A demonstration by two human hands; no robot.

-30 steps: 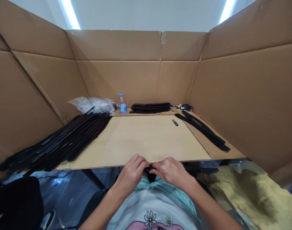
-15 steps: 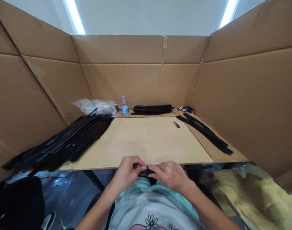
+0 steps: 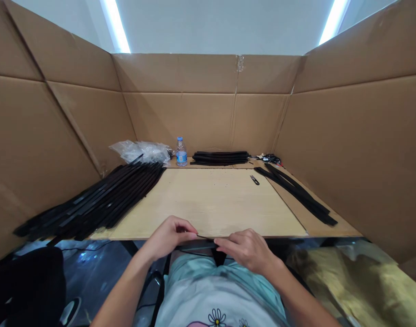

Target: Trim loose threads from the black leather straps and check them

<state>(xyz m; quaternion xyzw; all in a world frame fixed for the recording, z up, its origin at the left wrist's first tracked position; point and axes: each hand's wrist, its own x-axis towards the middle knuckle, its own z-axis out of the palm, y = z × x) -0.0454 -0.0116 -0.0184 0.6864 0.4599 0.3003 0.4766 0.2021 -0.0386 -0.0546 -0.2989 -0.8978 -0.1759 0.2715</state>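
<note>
At the table's near edge, just above my lap, my left hand (image 3: 172,237) pinches the end of a thin dark strand (image 3: 205,237) between thumb and fingertips. The strand stretches across to my right hand (image 3: 245,249), whose fingers are closed on a black strip (image 3: 201,245). Part of that strip is hidden under the fingers, and I cannot tell how the strand joins it. A small pair of thread snips (image 3: 254,180) lies on the board, beyond both hands.
A pile of long black strips (image 3: 105,197) covers the table's left side. Two strips (image 3: 296,195) lie at the right. Along the back stand a water bottle (image 3: 181,153), clear plastic bags (image 3: 142,152) and a black stack (image 3: 221,157). Cardboard walls (image 3: 180,113) enclose the table.
My left hand has drawn away to the left from my right hand, and a thin strand now spans the gap. The right hand stays nearly in place. The view has shifted slightly.
</note>
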